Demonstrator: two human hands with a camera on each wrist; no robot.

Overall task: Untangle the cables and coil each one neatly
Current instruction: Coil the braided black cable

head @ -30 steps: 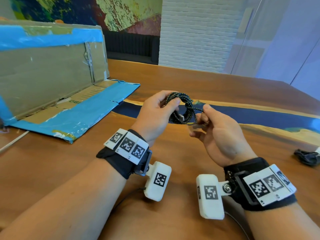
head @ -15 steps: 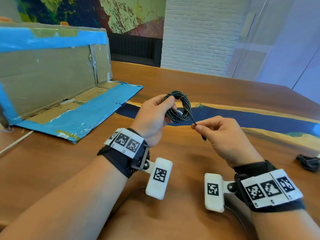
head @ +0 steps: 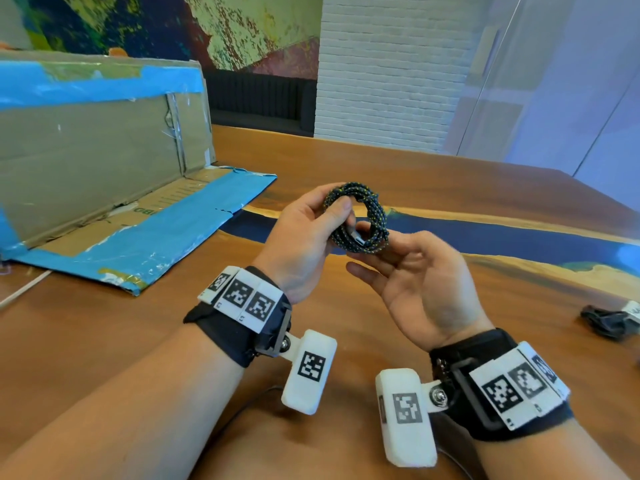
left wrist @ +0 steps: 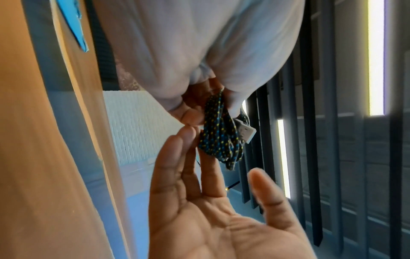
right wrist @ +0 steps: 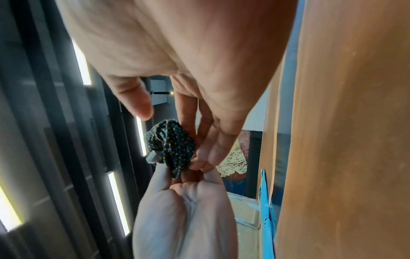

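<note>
Dark braided cable coil with yellow and blue flecks (head: pixel 360 216) is mid-frame in the head view, held up off the brown wooden tabletop (head: pixel 450 188). Left hand (head: pixel 304 237) pinches the coil's left side, thumb over the front, fingers behind. Right hand (head: pixel 422 275) is spread palm-up just under the coil; its fingertips (left wrist: pixel 188 135) touch the lower loops, thumb clear, so it supports and does not clamp.

Handling, my read: light, soft and limp, braid gives decent friction, so low slip risk. Loops want to spring apart if the pinch relaxes. Best hold is across all the turns at one point on the ring, as the left hand has it. Avoid tugging at the silver USB plug (left wrist: pixel 246 131), which pokes out of the coil's centre; strain point.

Hard to make out:
- Other cable end is not visible; cannot tell if it's tucked in or loose.
- Left fingers behind the coil are hidden in the head view.
- Black bundle (head: pixel 606 322) at the right edge of the head view is cut off; likely another cable, state unclear.
- Taped cardboard box (head: pixel 104 140), upper left: nothing visible inside.
</note>
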